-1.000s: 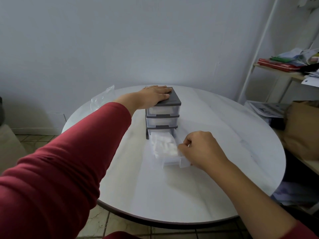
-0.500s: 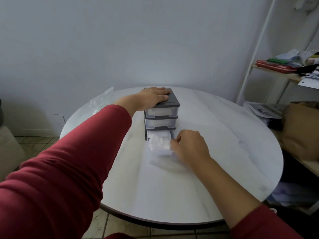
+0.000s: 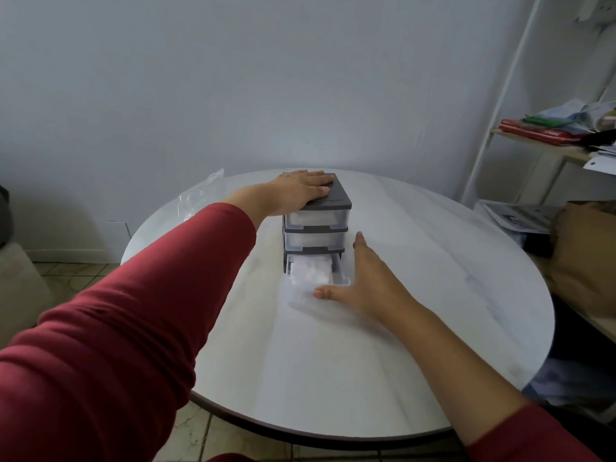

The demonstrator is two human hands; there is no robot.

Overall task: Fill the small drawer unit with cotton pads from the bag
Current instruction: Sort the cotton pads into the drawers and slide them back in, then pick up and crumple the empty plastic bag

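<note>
Round white table (image 3: pixel 433 295); we note the unit (image 3: pixel 316 225), 3 drawers, our left hand (image 3: pixel 300 191) flat on top. Its bottom drawer (image 3: pixel 340 280) sits partly out, pads (image 3: pixel 310 271) inside. Our right hand (image 3: pixel 366 281) is spread open, thumb seemingly touching the drawer front; bag (image 3: pixel 200 195) far left.

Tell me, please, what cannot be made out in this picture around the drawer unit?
All in the head view:
- Two upper drawers: frosted fronts hide how full they are.
- Bag: the left sleeve covers its lower part, and its contents cannot be told.
- Bottom drawer: its front is blurred beside the right hand.
- Shelf: its items are cut off by the right edge.
</note>
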